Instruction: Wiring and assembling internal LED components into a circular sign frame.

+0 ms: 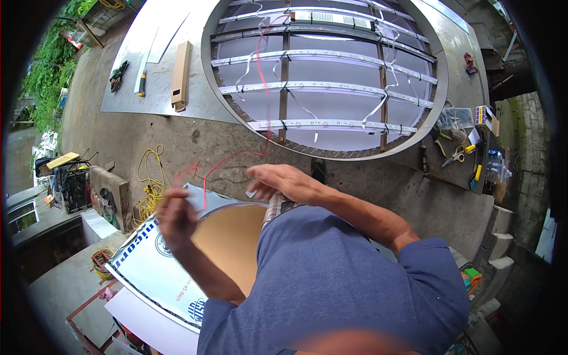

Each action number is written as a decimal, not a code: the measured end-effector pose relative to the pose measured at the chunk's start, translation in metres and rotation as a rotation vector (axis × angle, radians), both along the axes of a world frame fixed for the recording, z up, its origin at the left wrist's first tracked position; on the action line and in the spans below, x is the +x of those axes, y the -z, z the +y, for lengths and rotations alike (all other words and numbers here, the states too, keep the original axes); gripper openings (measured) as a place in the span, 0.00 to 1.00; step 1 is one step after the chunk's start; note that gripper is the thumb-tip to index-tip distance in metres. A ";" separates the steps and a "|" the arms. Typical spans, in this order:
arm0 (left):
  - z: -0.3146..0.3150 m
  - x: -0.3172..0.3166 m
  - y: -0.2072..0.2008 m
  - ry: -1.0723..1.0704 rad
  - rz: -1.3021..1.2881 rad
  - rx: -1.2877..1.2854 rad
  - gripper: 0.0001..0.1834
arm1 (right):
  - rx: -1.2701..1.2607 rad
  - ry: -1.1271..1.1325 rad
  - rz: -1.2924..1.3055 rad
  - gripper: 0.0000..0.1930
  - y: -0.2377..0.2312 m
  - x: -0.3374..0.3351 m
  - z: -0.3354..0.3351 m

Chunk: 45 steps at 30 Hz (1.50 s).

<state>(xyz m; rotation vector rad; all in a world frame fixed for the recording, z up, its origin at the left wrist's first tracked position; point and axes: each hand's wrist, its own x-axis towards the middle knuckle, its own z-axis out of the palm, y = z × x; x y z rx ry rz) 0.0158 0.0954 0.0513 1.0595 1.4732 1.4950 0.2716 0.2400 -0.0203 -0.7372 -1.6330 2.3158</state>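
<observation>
My left hand (177,216) is raised at the left, smeared by motion. A blurred reddish streak shows just above its fingers, and I cannot tell whether it is held wire. My right hand (283,181) is in front of my body with its fingers bent together. A small pale piece (251,193) shows at its fingertips, too small to name. Red wire (228,157) loops between the hands and runs up to a power supply (332,21) in the round metal frame (208,65). Across that frame lie several white LED strips (324,87) with loose white leads.
The frame rests on a metal sheet (142,97) holding a cardboard box (180,74) and a cutter knife (142,84). Scissors (454,156) and pliers (439,147) lie at right. Yellow cord (151,198) is heaped at left, near a film-covered sheet (160,269).
</observation>
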 end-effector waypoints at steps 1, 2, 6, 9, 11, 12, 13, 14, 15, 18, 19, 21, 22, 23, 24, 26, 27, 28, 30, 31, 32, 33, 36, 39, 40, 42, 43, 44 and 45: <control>0.014 0.029 -0.011 0.131 -0.197 -0.201 0.12 | -0.409 0.052 0.109 0.22 0.008 -0.022 0.002; 0.022 0.053 -0.013 0.264 -0.218 -0.319 0.12 | -0.822 0.093 0.217 0.22 0.008 -0.035 0.001; 0.028 0.094 0.030 0.504 -0.068 -0.516 0.12 | -0.563 0.222 0.202 0.26 0.014 -0.055 0.014; 0.021 0.088 0.055 0.535 0.385 -0.252 0.12 | -0.276 0.057 0.131 0.24 0.013 -0.041 0.020; 0.023 0.073 0.058 0.210 0.341 -0.340 0.12 | -0.089 0.048 -0.043 0.24 -0.001 -0.030 0.019; 0.029 0.064 0.057 0.221 0.342 -0.338 0.12 | 0.093 0.037 -0.206 0.25 -0.006 -0.024 0.019; 0.040 0.054 0.056 0.168 0.275 -0.349 0.12 | 0.095 0.043 -0.209 0.25 -0.006 -0.020 0.018; 0.054 0.044 0.056 0.117 0.207 -0.360 0.11 | 0.095 0.038 -0.210 0.24 -0.006 -0.015 0.016; 0.064 0.039 0.058 0.071 0.135 -0.376 0.10 | 0.090 0.034 -0.215 0.24 -0.005 -0.008 0.010; 0.096 0.030 0.074 0.182 0.031 -0.303 0.11 | 0.262 -0.130 -0.261 0.19 -0.012 0.009 0.004; 0.110 0.031 0.077 0.192 0.030 -0.299 0.11 | 0.351 -0.213 -0.280 0.17 -0.017 0.012 0.008; 0.138 0.036 0.080 0.301 -0.049 -0.315 0.12 | 0.377 -0.243 -0.289 0.13 -0.024 0.030 0.013; 0.154 0.037 0.080 0.291 -0.088 -0.300 0.12 | 0.538 -0.265 -0.211 0.10 -0.016 0.039 0.016; 0.172 0.038 0.084 0.284 -0.088 -0.303 0.12 | 0.697 -0.288 -0.128 0.09 -0.011 0.048 0.022; 0.191 0.037 0.088 0.187 -0.061 -0.253 0.12 | 0.735 -0.282 -0.116 0.08 -0.017 0.055 0.030; 0.230 0.029 0.098 0.031 -0.065 -0.183 0.13 | 0.783 -0.296 -0.202 0.08 -0.009 0.071 0.044; 0.250 0.024 0.108 -0.031 -0.100 -0.163 0.13 | 0.834 -0.311 -0.297 0.08 -0.004 0.080 0.055; 0.269 0.023 0.108 -0.024 -0.037 -0.150 0.14 | 0.766 -0.271 -0.422 0.09 -0.002 0.089 0.066; 0.296 0.035 0.108 0.023 -0.107 -0.137 0.15 | 0.594 -0.288 -0.421 0.10 0.006 0.107 0.100; 0.309 0.049 0.101 0.077 -0.187 -0.124 0.16 | 0.515 -0.247 -0.356 0.11 0.010 0.117 0.112; 0.325 0.067 0.097 0.122 -0.244 -0.156 0.19 | 0.501 -0.237 -0.352 0.11 0.017 0.126 0.125; 0.339 0.081 0.096 0.194 -0.387 -0.184 0.23 | 0.547 -0.201 -0.323 0.12 0.023 0.133 0.137; 0.388 0.110 0.129 0.205 -0.740 -0.251 0.28 | 0.469 -0.023 -0.292 0.12 0.019 0.141 0.172; 0.437 0.138 0.166 0.126 -0.865 -0.358 0.31 | 0.251 0.347 -0.234 0.12 0.029 0.151 0.211; 0.450 0.146 0.173 0.117 -0.905 -0.372 0.36 | 0.280 0.444 -0.227 0.12 0.031 0.154 0.225; 0.472 0.158 0.189 0.105 -0.946 -0.401 0.41 | 0.297 0.543 -0.226 0.12 0.040 0.159 0.249; 0.484 0.162 0.197 0.036 -0.955 -0.428 0.43 | 0.288 0.628 -0.211 0.12 0.044 0.161 0.261; 0.494 0.166 0.205 -0.034 -0.962 -0.453 0.44 | 0.281 0.710 -0.196 0.12 0.049 0.162 0.271; 0.501 0.171 0.208 -0.032 -0.963 -0.464 0.44 | 0.273 0.715 -0.202 0.12 0.055 0.163 0.280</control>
